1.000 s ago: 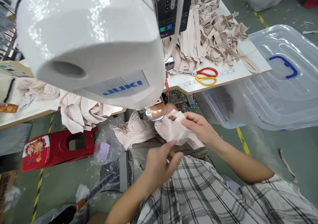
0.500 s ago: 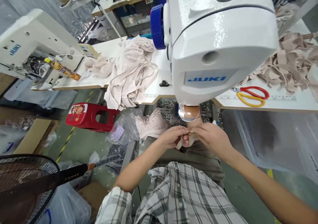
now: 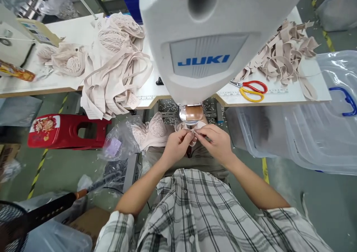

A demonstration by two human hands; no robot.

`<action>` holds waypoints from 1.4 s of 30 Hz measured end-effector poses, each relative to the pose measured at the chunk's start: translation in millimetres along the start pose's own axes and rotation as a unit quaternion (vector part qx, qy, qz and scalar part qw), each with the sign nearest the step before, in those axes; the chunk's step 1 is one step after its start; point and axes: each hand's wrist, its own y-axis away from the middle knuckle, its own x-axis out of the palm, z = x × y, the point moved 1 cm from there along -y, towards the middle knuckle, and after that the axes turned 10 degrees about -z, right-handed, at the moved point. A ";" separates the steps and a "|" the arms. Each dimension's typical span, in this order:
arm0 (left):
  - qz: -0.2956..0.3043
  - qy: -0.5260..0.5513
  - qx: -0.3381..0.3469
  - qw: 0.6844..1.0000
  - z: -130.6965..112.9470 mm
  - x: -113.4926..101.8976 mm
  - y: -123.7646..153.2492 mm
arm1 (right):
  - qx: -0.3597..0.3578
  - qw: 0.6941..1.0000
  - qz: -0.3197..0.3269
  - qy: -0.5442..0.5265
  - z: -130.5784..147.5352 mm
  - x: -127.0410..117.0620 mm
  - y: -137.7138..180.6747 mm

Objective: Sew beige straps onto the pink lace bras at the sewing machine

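Note:
Just in front of the sewing machine's needle area, both my hands pinch a small pale beige piece of bra fabric (image 3: 193, 140). My left hand (image 3: 177, 144) has thumb and fingers pressed together on its left side. From the right, my right hand (image 3: 216, 143) grips the same spot, fingertips almost meeting the left ones. Part of the fabric is hidden by the fingers. Above the hands looms the white JUKI sewing machine (image 3: 203, 71), its head hiding the needle. A pale lace bra (image 3: 156, 130) lies across my lap, left of my left hand.
A heap of pale bras (image 3: 114, 62) covers the table left of the machine. Beige straps (image 3: 281, 58) are piled to the right, near red-and-yellow scissors (image 3: 253, 91). A red stool (image 3: 67, 131) stands at left, clear plastic bins (image 3: 309, 133) at right.
My view has shifted toward the machine, which looms larger. Both hands have drawn nearer to the machine's needle area, still pinching the fabric. The right hand's fingers are bent more closely around it.

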 end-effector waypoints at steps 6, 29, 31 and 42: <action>-0.005 -0.016 -0.040 0.999 5.0 -3.0 -13.7 | -0.013 0.996 0.093 0.007 -26.4 -5.0 -1.5; 0.026 0.181 -0.128 0.975 -10.6 -11.5 -5.5 | 0.253 0.948 0.195 -0.016 -18.1 -116.3 13.4; 0.027 0.176 -0.128 0.976 -9.7 -8.6 -6.4 | 0.185 0.951 0.247 0.014 0.6 -108.9 15.3; 0.039 0.106 -0.117 0.987 -11.6 -7.1 -5.1 | 0.097 0.957 0.273 0.033 -3.6 -77.1 7.4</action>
